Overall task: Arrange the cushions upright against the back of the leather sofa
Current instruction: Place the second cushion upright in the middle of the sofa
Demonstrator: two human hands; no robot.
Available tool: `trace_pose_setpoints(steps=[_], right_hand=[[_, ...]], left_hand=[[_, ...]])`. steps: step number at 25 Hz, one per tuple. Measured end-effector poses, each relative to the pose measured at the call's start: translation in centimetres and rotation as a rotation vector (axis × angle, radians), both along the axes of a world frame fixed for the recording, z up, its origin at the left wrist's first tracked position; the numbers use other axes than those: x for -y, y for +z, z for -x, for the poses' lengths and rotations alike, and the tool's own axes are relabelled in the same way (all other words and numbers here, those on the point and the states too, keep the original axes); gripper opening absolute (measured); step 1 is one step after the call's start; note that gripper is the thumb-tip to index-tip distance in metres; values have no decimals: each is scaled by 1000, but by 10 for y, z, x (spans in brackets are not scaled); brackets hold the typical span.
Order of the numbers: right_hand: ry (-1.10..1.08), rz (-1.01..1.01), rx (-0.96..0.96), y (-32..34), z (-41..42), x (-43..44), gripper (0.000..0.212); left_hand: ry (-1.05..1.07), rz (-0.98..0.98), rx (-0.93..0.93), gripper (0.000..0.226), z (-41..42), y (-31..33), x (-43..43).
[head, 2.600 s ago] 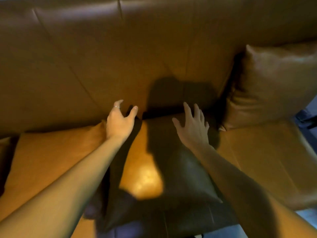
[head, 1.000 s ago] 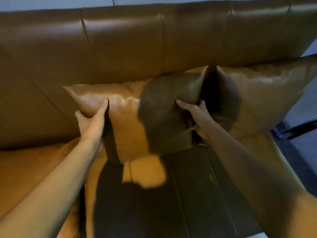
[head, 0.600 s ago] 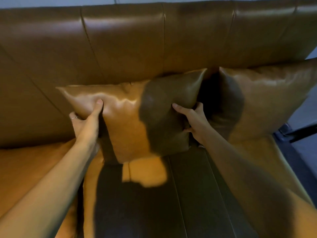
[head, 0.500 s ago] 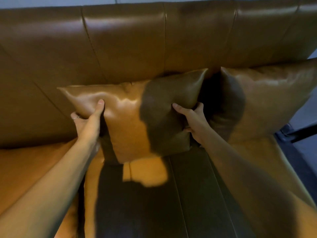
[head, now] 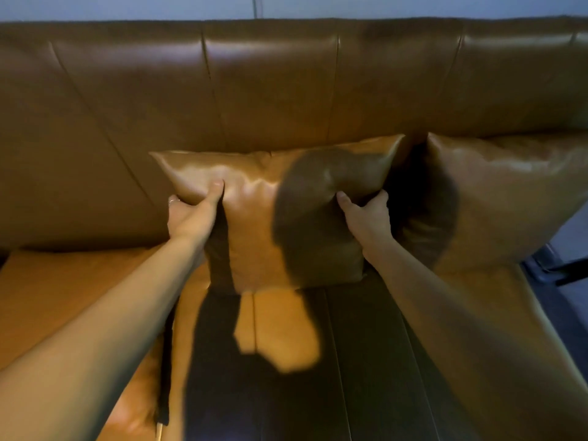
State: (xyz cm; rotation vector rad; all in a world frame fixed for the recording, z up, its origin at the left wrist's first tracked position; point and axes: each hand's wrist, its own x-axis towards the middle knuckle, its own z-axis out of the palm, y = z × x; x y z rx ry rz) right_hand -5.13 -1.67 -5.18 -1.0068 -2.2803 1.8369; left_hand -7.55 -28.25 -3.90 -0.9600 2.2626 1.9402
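A tan leather cushion (head: 264,218) stands upright on the sofa seat (head: 280,338), leaning on the brown leather sofa back (head: 270,84). My left hand (head: 191,214) grips its left edge, thumb pressed into the front face. My right hand (head: 366,218) grips its right edge, fingers wrapped behind. A second tan cushion (head: 509,198) stands upright to the right, against the back, its left side close to the held cushion. A dark shadow covers part of both cushions.
The seat stretches left (head: 63,297) with a seam gap between seat sections (head: 165,377). A pale wall (head: 286,6) shows above the sofa back. At the right edge lie floor and a dark object (head: 569,272).
The cushion went from lying flat on the seat to standing upright against the back. In the last half second the view pulled back slightly; both hands keep their grip on its edges.
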Motion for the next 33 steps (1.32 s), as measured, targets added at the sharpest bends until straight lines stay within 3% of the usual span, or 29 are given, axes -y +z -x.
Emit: trace_pose_setpoints(steps=[4,7,11,21,26,29,33], right_hand=[[124,-286,-40,26,-8,40,94],[299,-450,-166,46,-15,87,89],[502,-558,-282,55,-25,162,84],[822,-688,-165,-6,-76,374,81],[791,-642,23,-68,-83,446,73],[657,-602,165,-104,-76,456,56],[451,-614,167,-126,-66,452,37]], left_hand=[[2,150,-155,70,-20,26,7],[-51,281,-237,61,-33,45,33],[0,364,-240,59,-48,54,97],[59,428,-66,61,-92,10,305],[38,423,87,66,-93,-46,378],[-38,308,201,80,-95,-83,402],[-110,188,301,98,-88,-117,416]])
